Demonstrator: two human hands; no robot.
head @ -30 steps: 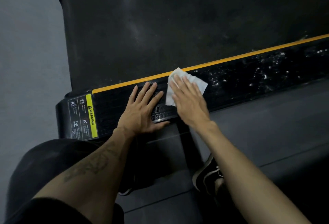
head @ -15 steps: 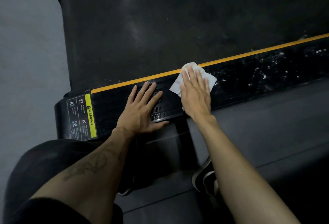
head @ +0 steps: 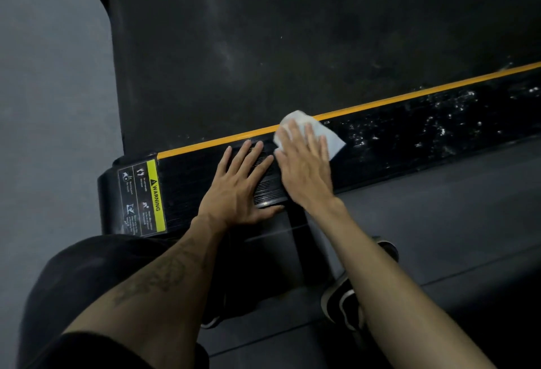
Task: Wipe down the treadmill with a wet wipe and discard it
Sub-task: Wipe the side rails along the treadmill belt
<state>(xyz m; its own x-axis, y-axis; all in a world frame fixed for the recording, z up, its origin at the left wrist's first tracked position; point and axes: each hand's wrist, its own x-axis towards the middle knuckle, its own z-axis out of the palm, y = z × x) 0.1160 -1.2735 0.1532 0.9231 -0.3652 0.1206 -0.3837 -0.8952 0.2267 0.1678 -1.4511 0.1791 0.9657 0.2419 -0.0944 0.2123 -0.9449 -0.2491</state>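
- Right hand (head: 304, 166): fingers flat, pressing the wipe (head: 320, 131) onto the treadmill (head: 409, 146) side rail, beside the yellow stripe (head: 380, 102).
- Left hand (head: 237, 190): flat on the rail, released.
- Wipe: likely light, limp, damp; bunches easily. Pinch an edge to lift.

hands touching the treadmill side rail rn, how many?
2. The left hand lies flat on the side rail, near the warning label. The right hand presses the wet wipe on the rail just beside it, by the orange stripe.
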